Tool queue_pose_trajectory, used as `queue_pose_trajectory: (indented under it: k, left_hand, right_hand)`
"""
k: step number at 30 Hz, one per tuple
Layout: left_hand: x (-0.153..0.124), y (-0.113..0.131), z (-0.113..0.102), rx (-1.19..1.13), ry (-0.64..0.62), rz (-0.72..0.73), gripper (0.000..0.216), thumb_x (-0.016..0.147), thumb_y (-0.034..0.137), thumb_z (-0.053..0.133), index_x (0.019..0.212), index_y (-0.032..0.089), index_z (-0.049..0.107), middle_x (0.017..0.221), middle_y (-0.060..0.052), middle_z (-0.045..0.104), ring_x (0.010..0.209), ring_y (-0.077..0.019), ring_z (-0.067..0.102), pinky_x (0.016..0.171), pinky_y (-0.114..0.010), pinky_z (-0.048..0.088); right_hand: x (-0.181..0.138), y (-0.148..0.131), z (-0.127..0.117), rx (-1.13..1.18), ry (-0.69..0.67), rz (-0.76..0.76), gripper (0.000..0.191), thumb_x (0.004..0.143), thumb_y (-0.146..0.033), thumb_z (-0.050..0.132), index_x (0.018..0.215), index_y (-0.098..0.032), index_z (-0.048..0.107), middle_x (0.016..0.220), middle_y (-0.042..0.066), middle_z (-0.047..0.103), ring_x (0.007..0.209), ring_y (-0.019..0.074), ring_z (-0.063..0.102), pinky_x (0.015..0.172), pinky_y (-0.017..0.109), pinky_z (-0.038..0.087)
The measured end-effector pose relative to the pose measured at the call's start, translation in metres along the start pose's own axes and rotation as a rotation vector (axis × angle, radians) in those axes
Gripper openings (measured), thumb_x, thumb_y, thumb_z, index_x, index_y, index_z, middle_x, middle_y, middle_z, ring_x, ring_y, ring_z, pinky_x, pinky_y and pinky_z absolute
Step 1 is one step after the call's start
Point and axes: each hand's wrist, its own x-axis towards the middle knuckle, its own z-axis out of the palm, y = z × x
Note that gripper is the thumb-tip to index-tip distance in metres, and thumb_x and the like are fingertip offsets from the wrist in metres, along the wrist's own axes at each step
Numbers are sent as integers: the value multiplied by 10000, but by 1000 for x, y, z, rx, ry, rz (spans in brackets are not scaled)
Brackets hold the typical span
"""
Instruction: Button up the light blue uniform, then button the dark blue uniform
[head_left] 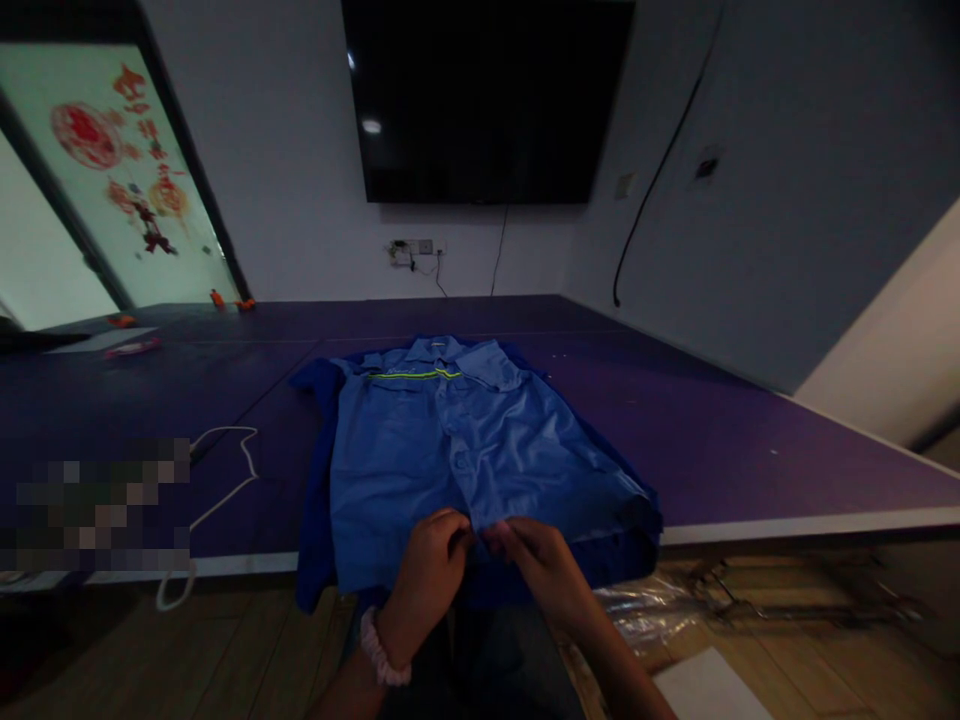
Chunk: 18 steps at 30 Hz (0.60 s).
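Note:
A light blue work shirt with a yellow-green stripe across its chest lies front up, collar away from me. It rests on a darker blue garment that shows at the left and right edges. At the near hem, my left hand pinches the left side of the front opening. Close beside it, my right hand pinches the other front edge, with the fingertips of both hands almost meeting. A scrunchie circles my left wrist. Whether a button sits between the fingers is hidden.
The garments lie on a purple table with a pale front edge. A white cable loops at the left by a blurred-out patch. Clear plastic lies below the table edge. A television hangs on the far wall.

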Motion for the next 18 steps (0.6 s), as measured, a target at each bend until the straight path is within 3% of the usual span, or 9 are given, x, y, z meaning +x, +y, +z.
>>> queue_pose_trajectory:
  k: [10, 18]
  left_hand:
    - [-6, 0, 1, 1, 58, 41, 230, 794, 105, 392, 753, 163, 611, 757, -52, 626, 731, -155, 577, 705, -273, 442]
    - [-6, -9, 10, -14, 171, 38, 237, 776, 70, 416, 765, 159, 636, 744, -46, 651, 692, -153, 594, 671, -276, 466]
  right_hand:
    - [5, -5, 9, 33, 51, 65, 231, 771, -339, 540, 730, -156, 674, 703, 45, 663, 652, 168, 587, 609, 249, 427]
    - [11, -8, 14, -179, 140, -122, 204, 770, -246, 503, 718, -192, 693, 707, 38, 679, 633, 158, 589, 614, 249, 428]
